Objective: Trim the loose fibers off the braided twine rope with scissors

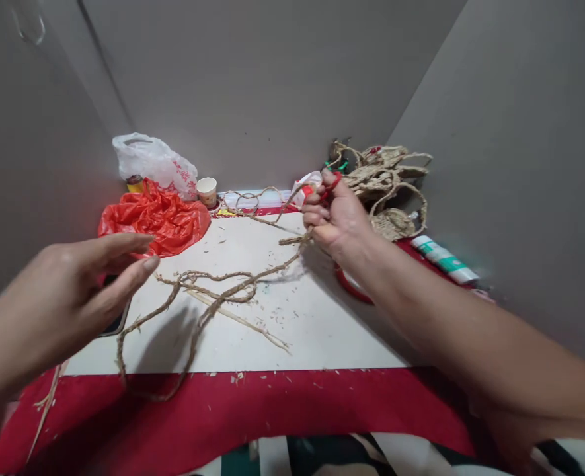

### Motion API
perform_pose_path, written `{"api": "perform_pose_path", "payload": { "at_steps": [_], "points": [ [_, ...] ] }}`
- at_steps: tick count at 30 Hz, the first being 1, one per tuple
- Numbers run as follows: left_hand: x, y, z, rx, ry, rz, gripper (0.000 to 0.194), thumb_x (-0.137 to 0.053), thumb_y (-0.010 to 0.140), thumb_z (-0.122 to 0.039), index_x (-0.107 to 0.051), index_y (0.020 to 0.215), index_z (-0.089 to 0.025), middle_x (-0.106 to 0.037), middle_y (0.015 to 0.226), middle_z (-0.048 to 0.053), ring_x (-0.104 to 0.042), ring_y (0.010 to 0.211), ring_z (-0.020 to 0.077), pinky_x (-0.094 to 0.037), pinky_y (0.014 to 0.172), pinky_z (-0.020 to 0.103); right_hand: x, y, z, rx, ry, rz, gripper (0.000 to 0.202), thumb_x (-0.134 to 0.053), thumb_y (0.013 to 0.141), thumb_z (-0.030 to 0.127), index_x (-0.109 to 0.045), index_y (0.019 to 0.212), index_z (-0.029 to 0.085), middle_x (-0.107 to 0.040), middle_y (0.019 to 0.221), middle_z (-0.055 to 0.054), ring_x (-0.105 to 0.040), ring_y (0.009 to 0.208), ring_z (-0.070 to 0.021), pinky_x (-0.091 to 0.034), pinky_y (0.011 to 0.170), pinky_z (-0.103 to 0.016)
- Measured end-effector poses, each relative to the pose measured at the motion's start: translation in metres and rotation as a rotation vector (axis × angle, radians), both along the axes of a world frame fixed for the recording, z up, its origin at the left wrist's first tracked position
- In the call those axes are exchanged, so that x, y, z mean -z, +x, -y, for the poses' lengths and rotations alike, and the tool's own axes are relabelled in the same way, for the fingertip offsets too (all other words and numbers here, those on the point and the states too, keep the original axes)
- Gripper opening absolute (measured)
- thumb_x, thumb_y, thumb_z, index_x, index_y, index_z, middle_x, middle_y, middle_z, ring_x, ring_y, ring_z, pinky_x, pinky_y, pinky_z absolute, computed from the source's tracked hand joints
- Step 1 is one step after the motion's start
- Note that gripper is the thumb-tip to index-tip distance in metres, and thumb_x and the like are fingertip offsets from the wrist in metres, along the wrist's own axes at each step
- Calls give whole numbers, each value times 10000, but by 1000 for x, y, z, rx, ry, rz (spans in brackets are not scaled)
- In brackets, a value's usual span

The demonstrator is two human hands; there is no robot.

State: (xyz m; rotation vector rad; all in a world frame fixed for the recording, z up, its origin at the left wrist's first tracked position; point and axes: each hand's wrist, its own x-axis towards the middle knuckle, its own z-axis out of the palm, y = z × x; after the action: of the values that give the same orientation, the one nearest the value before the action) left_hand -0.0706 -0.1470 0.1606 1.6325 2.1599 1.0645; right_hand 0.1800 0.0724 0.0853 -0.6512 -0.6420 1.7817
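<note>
My right hand (pixel 334 215) is closed around a braided straw cord (pixel 233 289), raised above the white board. A short doubled end of the cord sticks out to the left of the fist. A red loop (pixel 330 188), which looks like a scissors handle, shows at the fingers of this hand; its blades are hidden. From the hand the cord runs down in loose, crossing loops over the board and its near edge. My left hand (pixel 91 281) hovers at the left with thumb and fingers apart, holding nothing. Beneath the cord lies a pale loose straw strand (pixel 245 322).
A white board (pixel 322 337) with straw scraps lies on a red cloth (pixel 292 403). Behind are a red plastic bag (pixel 160 221), white bag (pixel 151 165), paper cup (pixel 207 192) and piled braided straw (pixel 391 178). A green-white tube (pixel 445 260) lies right; grey walls enclose the table.
</note>
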Motion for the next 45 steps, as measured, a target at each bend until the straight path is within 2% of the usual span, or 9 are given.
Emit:
{"api": "perform_pose_path", "payload": {
  "at_steps": [6,9,12,21,27,32,36,40,45],
  "points": [
    [61,66,-66,462,-190,399,484,-621,812,-462,-651,1176,-144,-666,1207,119,-594,1116,260,-421,969,354,-6,-39,42,-160,-37,-83,379,-587,882,393,-427,611,181,-438,447,69,-200,320,-7,-121,295,-118],
    [92,77,-87,664,-283,674,372,-602,839,-430,-671,1082,-157,-707,1022,78,-629,973,200,-443,884,309,-5,-49,53,-210,-40,-99,391,-597,870,428,-440,612,180,-442,452,71,-189,324,-9,-116,296,-122],
    [110,77,-90,661,-278,833,244,-629,836,-374,-674,932,-154,-659,800,14,-588,729,106,-429,723,228,-3,-53,53,-185,-33,-102,410,-557,894,446,-434,606,181,-427,448,75,-174,330,-13,-113,300,-129],
    [124,70,-85,564,-288,1116,206,-681,799,-296,-522,791,-166,-650,719,12,-577,591,84,-426,586,200,15,-61,42,-75,106,-14,442,-606,834,528,-429,613,188,-428,469,81,-174,341,-17,-116,313,-161],
    [136,76,-88,432,-330,1172,167,-648,806,-242,-507,770,-162,-523,534,-52,-267,354,5,-151,365,147,43,-64,36,-64,107,37,458,-696,740,555,-454,639,181,-459,473,85,-222,338,-10,-144,308,-150],
    [139,77,-87,350,-315,1186,136,-656,785,-228,-576,830,-128,-508,492,-52,-243,335,-8,-108,356,140,45,-44,30,-154,124,317,404,-683,762,542,-558,706,162,-635,622,11,-521,462,-55,-435,453,-166],
    [140,78,-87,322,-269,1158,140,-657,774,-216,-574,837,-123,-660,633,19,-274,314,-18,-146,351,145,35,1,34,-33,187,653,356,-666,791,512,-628,776,158,-703,725,-44,-642,591,-110,-488,541,-201],
    [140,79,-86,314,-269,1148,161,-690,744,-207,-581,827,-123,-721,758,59,-357,308,-8,-209,343,149,34,47,57,22,319,856,402,-649,761,578,-603,699,183,-660,619,-36,-612,540,-131,-470,533,-242],
    [142,78,-84,289,-312,1186,194,-735,714,-218,-611,837,-133,-717,716,54,-581,461,83,-405,427,174,41,65,101,-261,841,1357,362,-529,836,422,-528,569,178,-558,524,-6,-478,494,-100,-346,519,-235]
  ]
}}
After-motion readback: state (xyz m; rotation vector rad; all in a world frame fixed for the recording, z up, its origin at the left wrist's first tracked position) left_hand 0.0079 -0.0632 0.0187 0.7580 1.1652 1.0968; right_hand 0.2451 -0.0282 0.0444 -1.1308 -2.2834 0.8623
